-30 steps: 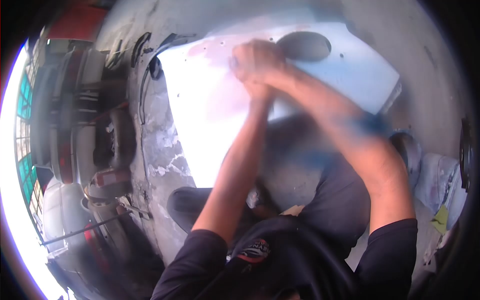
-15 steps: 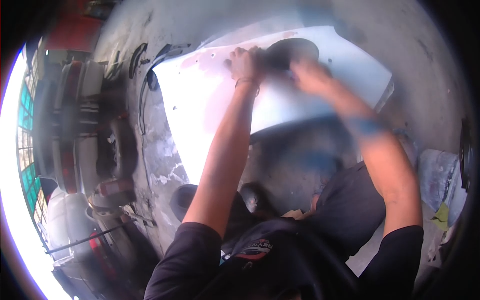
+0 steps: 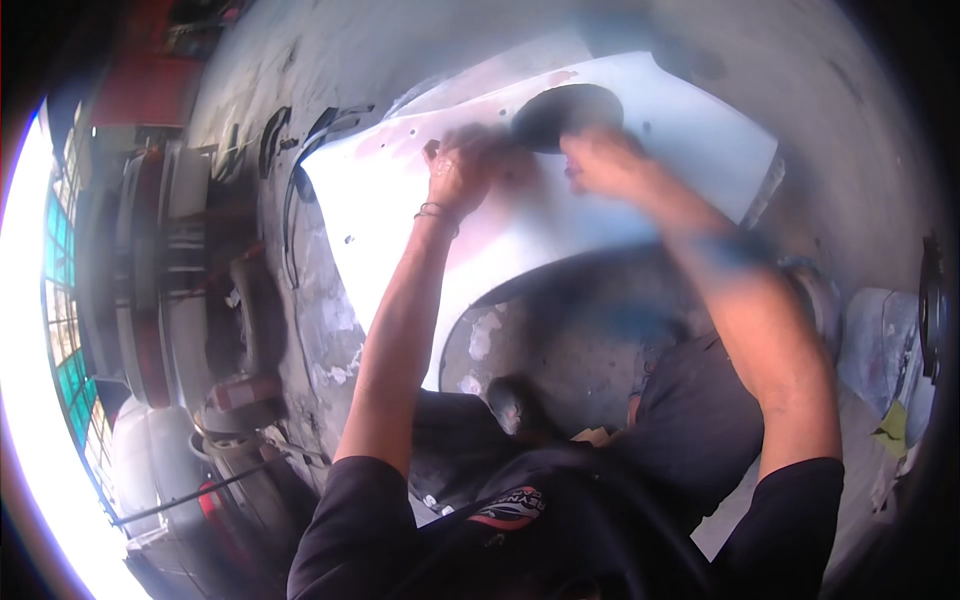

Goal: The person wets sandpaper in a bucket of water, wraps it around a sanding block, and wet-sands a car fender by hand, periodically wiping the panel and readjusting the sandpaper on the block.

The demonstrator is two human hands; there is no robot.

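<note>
A white car fender (image 3: 390,230) with pinkish patches and a curved wheel-arch cutout lies in front of me. My left hand (image 3: 462,172) is over its upper left part, fingers bent and partly blurred; whatever they hold is hidden. A cord circles that wrist. A black round disc (image 3: 560,112) shows at the upper middle of the fender; I cannot tell whether it rests there or is held. At the disc's lower right edge is my right hand (image 3: 608,163), fingers curled, with a small purplish spot at the fingertips that is too blurred to name.
Black curved trim strips (image 3: 325,125) lie beyond the fender's left end. Car bumpers and lamps (image 3: 150,270) stand along the left. Below the arch is the stained concrete floor (image 3: 570,350). A greyish wrapped bundle (image 3: 875,335) and a yellow-green scrap (image 3: 890,430) are at right.
My left hand has shifted left and toward me over the fender. My right hand has moved slightly left. The view has shifted a little, and more of the wheel arch shows.
</note>
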